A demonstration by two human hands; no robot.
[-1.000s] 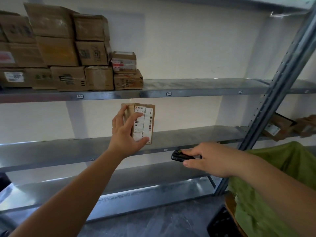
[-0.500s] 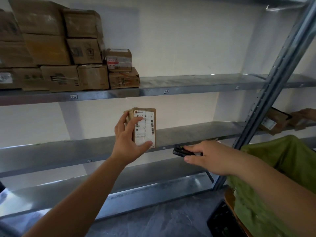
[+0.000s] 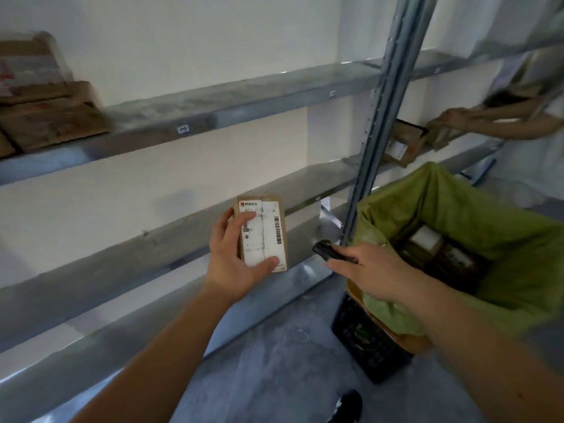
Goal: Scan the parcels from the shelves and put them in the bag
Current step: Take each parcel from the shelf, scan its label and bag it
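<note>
Since the earlier frames, both hands are sitting lower and further right in view, the stacked boxes are sliding off toward 9 o'clock, and the bag's open mouth is now showing at 3 o'clock.

The left hand (image 3: 235, 254) is gripping a small brown cardboard parcel with a white barcode label (image 3: 263, 233), fingers curled round its left edge and over the label, thumb pressing under the bottom edge. That parcel is standing upright in the air, label toward the camera, in front of the grey metal shelving (image 3: 195, 108) and clear of every shelf, just at 9 o'clock from the scanner.

The right hand (image 3: 370, 271) is curling round a small black handheld scanner (image 3: 326, 251), whose nose is pointing toward the parcel's lower right corner, near it but not touching.

At 3 o'clock from the right hand, an olive-green fabric bag (image 3: 476, 209) is standing open, lining a brown holder on a black plastic crate (image 3: 366, 340), with several parcels lying inside it. Blurred brown cardboard boxes (image 3: 45, 117) are resting on an upper shelf at 10 o'clock. At 2 o'clock, another person's hand (image 3: 454, 117) is touching a box on the neighbouring shelf.
</note>
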